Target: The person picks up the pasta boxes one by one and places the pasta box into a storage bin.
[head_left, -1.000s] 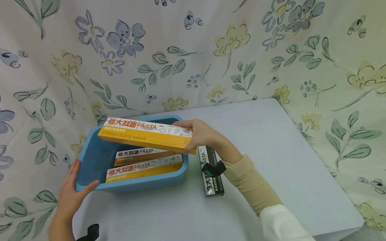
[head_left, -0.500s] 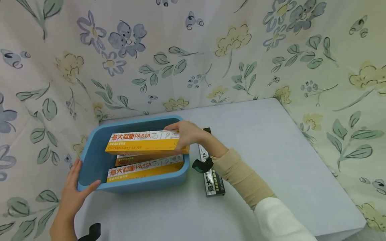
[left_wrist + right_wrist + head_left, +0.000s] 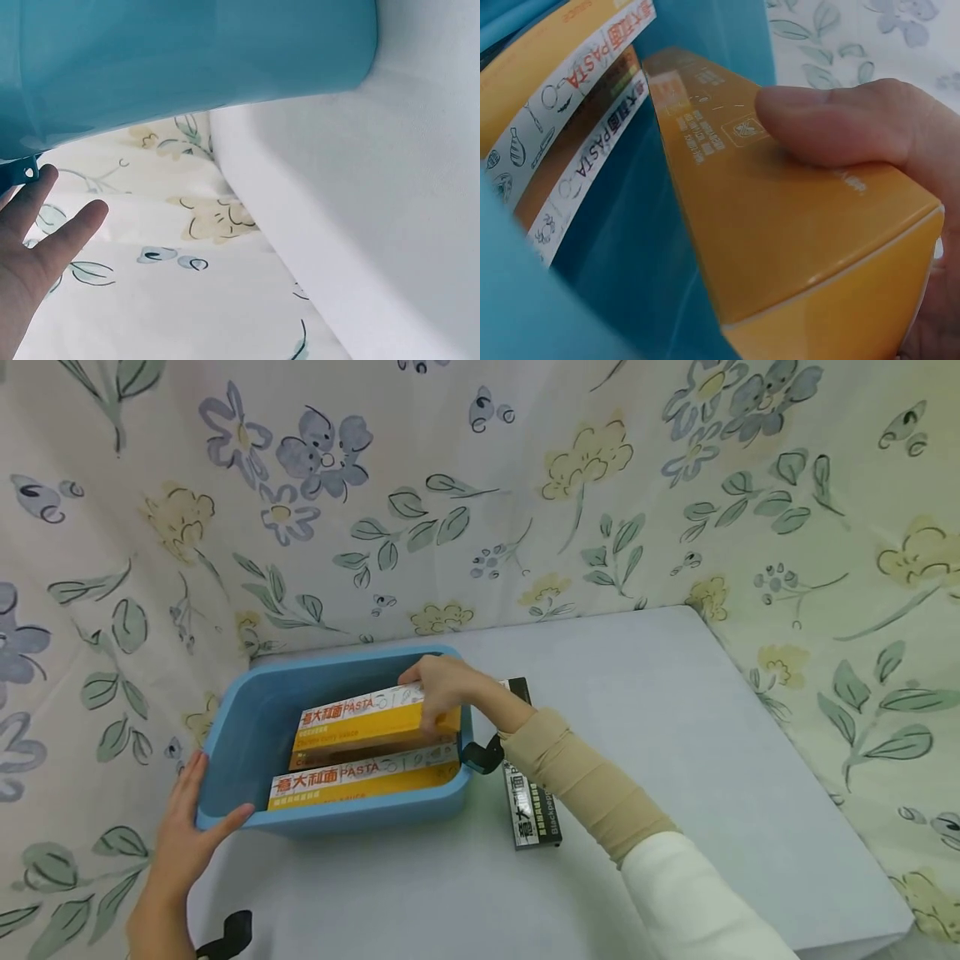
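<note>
My right hand grips the right end of a yellow-and-white pasta box, its thumb pressed on one yellow face in the right wrist view. The box is down inside a light blue plastic bin, slightly tilted. Below and in front of it lie a brown-and-white pasta box, mostly hidden in the head view, and another yellow pasta box along the near wall. My left hand rests at the bin's left end with fingers spread and the thumb by the near rim; the left wrist view shows fingertips at a small tab.
A black-and-white pasta box lies on the white table right of the bin, partly under my right forearm. A floral curtain hangs behind and at both sides. The table's right edge runs diagonally toward the near corner.
My right hand has lowered the yellow box from above the bin's rim into it, behind the front yellow box. The brown box is now mostly covered. My left hand has stayed at the bin.
</note>
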`<control>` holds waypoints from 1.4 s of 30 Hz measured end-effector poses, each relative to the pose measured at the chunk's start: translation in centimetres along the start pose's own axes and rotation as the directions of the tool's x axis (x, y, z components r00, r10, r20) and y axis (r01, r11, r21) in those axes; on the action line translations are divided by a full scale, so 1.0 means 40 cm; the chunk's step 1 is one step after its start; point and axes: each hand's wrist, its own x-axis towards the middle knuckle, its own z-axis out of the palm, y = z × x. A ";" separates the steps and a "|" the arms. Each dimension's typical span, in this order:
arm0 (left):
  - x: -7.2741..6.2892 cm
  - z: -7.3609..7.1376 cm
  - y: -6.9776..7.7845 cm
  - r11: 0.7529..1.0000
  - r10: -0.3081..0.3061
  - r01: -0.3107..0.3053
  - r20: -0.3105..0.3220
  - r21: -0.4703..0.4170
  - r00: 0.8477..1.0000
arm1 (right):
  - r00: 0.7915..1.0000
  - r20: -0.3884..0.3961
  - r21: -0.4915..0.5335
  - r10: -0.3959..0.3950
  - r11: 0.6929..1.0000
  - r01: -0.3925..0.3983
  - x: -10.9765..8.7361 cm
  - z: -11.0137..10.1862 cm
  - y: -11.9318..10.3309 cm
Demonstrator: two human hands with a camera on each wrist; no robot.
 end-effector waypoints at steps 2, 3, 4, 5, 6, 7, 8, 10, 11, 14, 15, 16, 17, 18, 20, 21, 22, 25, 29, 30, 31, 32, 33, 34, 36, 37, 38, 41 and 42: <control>0.002 -0.002 -0.002 1.000 0.003 -0.003 -0.002 0.008 1.000 | 1.000 0.009 -0.034 0.004 0.999 -0.004 0.012 0.003 -0.010; 0.002 -0.003 -0.001 1.000 0.004 -0.004 -0.004 0.010 1.000 | 1.000 0.012 -0.054 0.007 0.999 -0.006 0.017 0.005 -0.016; 0.003 -0.003 -0.001 1.000 0.007 -0.007 -0.006 0.013 1.000 | 1.000 0.015 -0.072 0.012 0.997 -0.011 0.021 0.006 -0.021; 0.003 -0.003 -0.001 1.000 0.009 -0.009 -0.007 0.014 1.000 | 1.000 0.016 -0.092 0.019 0.996 -0.017 0.025 0.008 -0.026; 0.003 -0.003 -0.001 1.000 0.012 -0.012 -0.008 0.013 1.000 | 0.999 0.017 -0.103 0.029 0.994 -0.027 0.029 0.011 -0.030; 0.003 -0.002 0.000 1.000 0.013 -0.013 -0.010 0.013 1.000 | 0.999 0.016 -0.111 0.040 0.993 -0.038 0.031 0.014 -0.034; 0.003 -0.001 0.001 1.000 0.015 -0.015 -0.012 0.012 1.000 | 0.998 0.016 -0.117 0.054 0.992 -0.051 0.033 0.017 -0.037; 0.003 0.000 0.002 1.000 0.016 -0.015 -0.013 0.010 1.000 | 0.997 0.014 -0.123 0.075 0.990 -0.073 0.035 0.021 -0.043; 0.003 0.001 0.003 1.000 0.015 -0.014 -0.013 0.009 1.000 | 0.997 0.013 -0.129 0.081 0.989 -0.078 0.036 0.022 -0.046; 0.001 0.000 0.001 1.000 0.015 -0.015 -0.012 0.006 1.000 | 0.997 0.020 -0.152 0.077 0.986 -0.073 0.038 0.024 -0.054; 0.001 0.000 0.000 1.000 0.016 -0.016 -0.011 0.004 1.000 | 0.998 0.025 -0.172 0.065 0.983 -0.060 0.039 0.024 -0.057; 0.001 0.000 -0.001 1.000 0.017 -0.017 -0.009 0.003 1.000 | 0.998 0.033 -0.194 0.053 0.980 -0.045 0.040 0.024 -0.060; 0.001 -0.001 -0.002 1.000 0.017 -0.017 -0.008 0.002 1.000 | 0.998 0.044 -0.219 0.039 0.975 -0.028 0.042 0.023 -0.063; 0.001 -0.001 -0.003 1.000 0.020 -0.020 -0.010 -0.001 1.000 | 0.998 0.057 -0.244 0.026 0.970 -0.011 0.043 0.022 -0.066; 0.002 -0.001 -0.003 1.000 0.026 -0.026 -0.011 -0.007 1.000 | 0.997 0.080 -0.284 0.006 0.959 0.017 0.046 0.020 -0.071; 0.002 -0.001 -0.003 1.000 0.029 -0.029 -0.012 -0.008 1.000 | 0.996 0.092 -0.300 0.000 0.954 0.028 0.047 0.019 -0.073; 0.003 0.000 -0.003 0.999 0.031 -0.031 -0.013 -0.009 0.999 | 0.995 0.104 -0.308 -0.003 0.951 0.035 0.049 0.019 -0.075; 0.003 0.001 -0.002 0.999 0.038 -0.038 -0.016 -0.015 0.999 | 0.992 0.128 -0.305 -0.003 0.951 0.042 0.056 0.020 -0.076; -0.001 0.004 0.001 0.999 0.037 -0.038 -0.021 -0.021 0.999 | 0.986 0.168 -0.311 -0.006 0.949 0.059 0.071 0.029 -0.076; -0.002 0.004 0.001 0.999 0.039 -0.039 -0.024 -0.026 0.999 | 0.984 0.178 -0.313 -0.006 0.948 0.062 0.075 0.031 -0.076; -0.003 0.005 0.001 0.998 0.044 -0.045 -0.025 -0.033 0.999 | 0.982 0.187 -0.318 -0.006 0.946 0.067 0.078 0.033 -0.075; -0.003 0.006 0.001 0.998 0.049 -0.050 -0.028 -0.037 0.998 | 0.981 0.195 -0.327 -0.003 0.943 0.067 0.082 0.035 -0.075; -0.002 0.007 0.001 0.998 0.054 -0.055 -0.029 -0.041 0.998 | 0.980 0.200 -0.330 0.001 0.942 0.066 0.085 0.036 -0.075; -0.001 0.008 0.001 0.997 0.058 -0.060 -0.030 -0.046 0.998 | 0.979 0.205 -0.334 0.008 0.941 0.062 0.089 0.036 -0.075; 0.001 0.009 0.001 0.997 0.061 -0.063 -0.031 -0.051 0.998 | 0.977 0.210 -0.338 0.023 0.940 0.051 0.094 0.036 -0.074; 0.002 0.009 0.001 0.997 0.060 -0.061 -0.030 -0.053 0.998 | 0.977 0.212 -0.345 0.026 0.937 0.050 0.097 0.035 -0.075; 0.002 0.009 0.001 0.997 0.058 -0.059 -0.031 -0.051 0.998 | 0.976 0.213 -0.351 0.031 0.935 0.047 0.099 0.034 -0.074; 0.002 0.008 0.000 0.997 0.051 -0.053 -0.033 -0.048 0.998 | 0.975 0.219 -0.370 0.042 0.928 0.043 0.104 0.030 -0.073; 0.001 0.008 0.000 0.998 0.049 -0.051 -0.032 -0.048 0.998 | 0.974 0.223 -0.379 0.047 0.924 0.042 0.105 0.030 -0.072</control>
